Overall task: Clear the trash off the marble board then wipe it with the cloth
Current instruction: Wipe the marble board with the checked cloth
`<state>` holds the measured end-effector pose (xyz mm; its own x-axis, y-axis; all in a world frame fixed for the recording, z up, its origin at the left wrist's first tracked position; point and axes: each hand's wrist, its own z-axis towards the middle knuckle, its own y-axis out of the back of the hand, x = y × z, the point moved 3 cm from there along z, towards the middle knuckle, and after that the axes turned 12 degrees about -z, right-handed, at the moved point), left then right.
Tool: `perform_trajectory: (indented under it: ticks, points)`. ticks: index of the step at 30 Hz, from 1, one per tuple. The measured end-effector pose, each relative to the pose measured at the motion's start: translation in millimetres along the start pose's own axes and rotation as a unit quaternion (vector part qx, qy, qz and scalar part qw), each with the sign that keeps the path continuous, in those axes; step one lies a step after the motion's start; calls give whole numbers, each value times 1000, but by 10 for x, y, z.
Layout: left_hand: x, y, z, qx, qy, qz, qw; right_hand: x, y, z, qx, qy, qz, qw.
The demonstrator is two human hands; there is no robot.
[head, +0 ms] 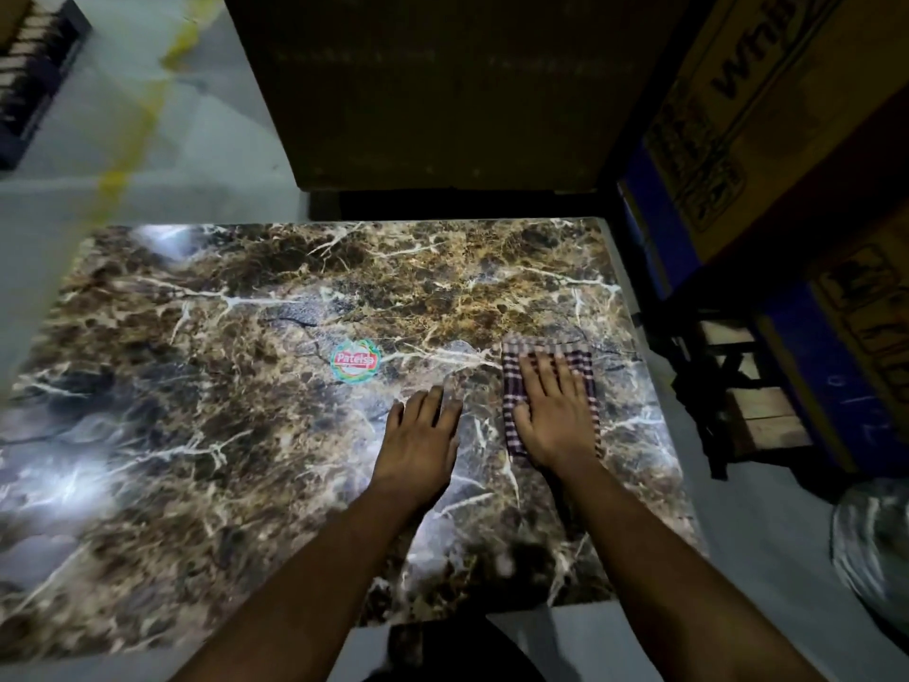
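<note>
Nearest the camera, two bare forearms reach out over the marble board (206, 396), a brown slab veined in white and glaring with reflected light along its left side. The left hand (418, 438) lies flat on the stone, fingers straight and together, holding nothing. Just beside it, the right hand (553, 411) presses palm-down on the cloth (585, 366), fingers spread and straight across the top of it. That cloth is a dark purple-and-white check, folded to a narrow pad, lying on the right part of the board near its right edge. A little farther out, left of the cloth, a round sticker (355, 360) with red lettering sits on the marble near the middle. No loose trash shows on the slab. Off the right edge stands a dark stool (728, 401) on the pale floor (206, 140). Beyond the far edge rises a dark cabinet (442, 91), with cardboard boxes (767, 91) stacked at far right
</note>
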<state>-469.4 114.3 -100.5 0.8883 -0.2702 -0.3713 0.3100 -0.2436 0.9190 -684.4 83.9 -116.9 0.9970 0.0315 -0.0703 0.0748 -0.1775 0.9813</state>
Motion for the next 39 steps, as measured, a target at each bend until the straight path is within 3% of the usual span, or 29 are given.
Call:
perform_trajectory:
  ticks: [6,9,13,18,22,25,30,34,37,39]
  points:
    - [-111,-112,-253,3,13,-19,1000,48,-119,-698,8,114,-5,993]
    - [-191,-183,-435,7,20,-32,999,-184,-148,-850,-2,84,-2,996]
    - [-283,-280,-637,14,29,-31,999,23,-150,-786,-9,12,10,1000]
    - [-361,-279,-799,24,29,-38,999,149,-265,-1334,-10,109,-6,994]
    - [-432,-295,-965,31,24,-37,999,-183,-308,-1467,-12,44,3,999]
    - [-447,-346,-1076,32,16,-17,999,-29,-262,-1458,1,1,11,1000]
    - [-503,-466,-1124,24,15,-13,999,13,-358,-1820,5,86,5,996]
    - [-598,-479,-1066,26,35,-23,999,-382,-375,-1813,5,47,9,999]
    - [-648,-421,-1012,-12,22,-9,1000,-325,-304,-1563,2,-1,34,999]
    - [-675,-398,-964,-33,16,-10,999,-232,-280,-1510,2,10,25,1000]
